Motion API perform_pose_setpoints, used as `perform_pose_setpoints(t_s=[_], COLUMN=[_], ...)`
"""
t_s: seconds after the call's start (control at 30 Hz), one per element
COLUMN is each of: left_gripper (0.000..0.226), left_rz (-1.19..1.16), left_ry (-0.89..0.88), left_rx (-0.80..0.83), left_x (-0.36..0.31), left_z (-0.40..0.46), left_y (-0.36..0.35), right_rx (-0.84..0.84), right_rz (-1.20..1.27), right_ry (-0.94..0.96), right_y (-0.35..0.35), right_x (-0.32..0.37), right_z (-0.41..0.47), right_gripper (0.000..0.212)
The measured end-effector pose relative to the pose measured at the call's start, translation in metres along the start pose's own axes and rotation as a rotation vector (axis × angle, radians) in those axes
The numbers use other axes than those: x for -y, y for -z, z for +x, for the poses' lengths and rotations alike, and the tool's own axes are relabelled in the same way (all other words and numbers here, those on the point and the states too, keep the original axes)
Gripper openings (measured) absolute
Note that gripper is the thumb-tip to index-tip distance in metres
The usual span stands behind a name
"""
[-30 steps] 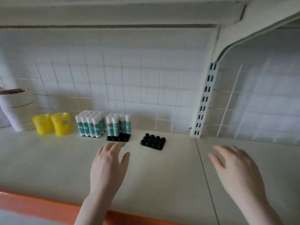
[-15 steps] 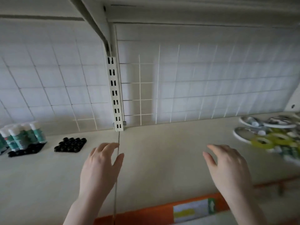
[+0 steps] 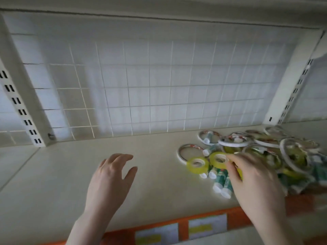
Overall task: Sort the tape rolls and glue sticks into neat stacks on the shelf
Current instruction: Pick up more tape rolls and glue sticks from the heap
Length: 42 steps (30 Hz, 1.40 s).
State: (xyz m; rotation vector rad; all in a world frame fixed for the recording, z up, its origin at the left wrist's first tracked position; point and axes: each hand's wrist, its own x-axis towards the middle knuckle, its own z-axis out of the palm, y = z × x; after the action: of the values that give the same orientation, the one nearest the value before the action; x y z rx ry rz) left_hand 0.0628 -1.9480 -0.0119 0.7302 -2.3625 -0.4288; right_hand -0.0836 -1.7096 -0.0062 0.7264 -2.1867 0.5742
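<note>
Shelf (image 3: pixel 159 174): cream surface with an orange front edge carrying pale price labels (image 3: pixel 207 227).
Landmark: the jumbled pile (image 3: pixel 265 156) of tape rolls and glue sticks lying on the right part of the shelf.
Yellow tape roll (image 3: pixel 219 160): at the pile's left edge, tilted up, touched by the fingertips of the right hand.
Second yellow tape roll (image 3: pixel 197 165): just left of the first one, at the pile's outermost left fringe, lying on the shelf.
White tape rings (image 3: pixel 233 140): several wide flat rings along the back and top of the pile, overlapping one another; one ring (image 3: pixel 189 153) lies apart on the pile's left side.
Glue sticks (image 3: pixel 223 183): green-and-white, white-capped, lying on their sides at the pile's front left, partly under the right hand.
Right hand (image 3: pixel 254 184): reaches into the pile's left side, fingers curled onto the yellow tape roll; motion blur hides whether the grip has closed.
Left hand (image 3: pixel 109 181): well left of the pile, above bare shelf, fingers loosely spread and holding nothing.
Wire grid back (image 3: pixel 150 89): white mesh behind the pile, between two slotted uprights (image 3: pixel 19 110).
</note>
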Motion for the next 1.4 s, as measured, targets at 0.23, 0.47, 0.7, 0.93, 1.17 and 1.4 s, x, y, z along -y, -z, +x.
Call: perform_pose_setpoints(t_s=[0.23, 0.47, 0.7, 0.93, 1.17, 1.4], left_gripper=[0.026, 0.042, 0.054, 0.061, 0.063, 0.066], left_rz=[-0.012, -0.028, 0.042, -0.008, 0.021, 0.027], left_ry=[-0.075, -0.196, -0.247, -0.205, -0.118, 0.005], left_rx=[0.058, 0.247, 0.344, 0.303, 0.248, 0.134], left_x=[-0.082, -0.110, -0.112, -0.110, -0.096, -0.083], left_z=[0.000, 0.004, 0.011, 0.013, 0.009, -0.003], left_y=[-0.042, -0.072, -0.082, -0.084, -0.070, -0.058], right_rx=[0.061, 0.078, 0.152, 0.386, 0.527, 0.510], right_rz=[0.064, 0.096, 0.172, 0.173, 0.096, 0.186], right_ry=[0.029, 0.076, 0.143, 0.238, 0.280, 0.245], right_y=[0.008, 0.010, -0.001, -0.017, -0.024, -0.032], right_x=[-0.073, -0.087, -0.078, -0.058, -0.043, -0.037], right_z=[0.022, 0.025, 0.026, 0.033, 0.047, 0.044], right_gripper=[0.014, 0.012, 0.009, 0.017, 0.044, 0.046])
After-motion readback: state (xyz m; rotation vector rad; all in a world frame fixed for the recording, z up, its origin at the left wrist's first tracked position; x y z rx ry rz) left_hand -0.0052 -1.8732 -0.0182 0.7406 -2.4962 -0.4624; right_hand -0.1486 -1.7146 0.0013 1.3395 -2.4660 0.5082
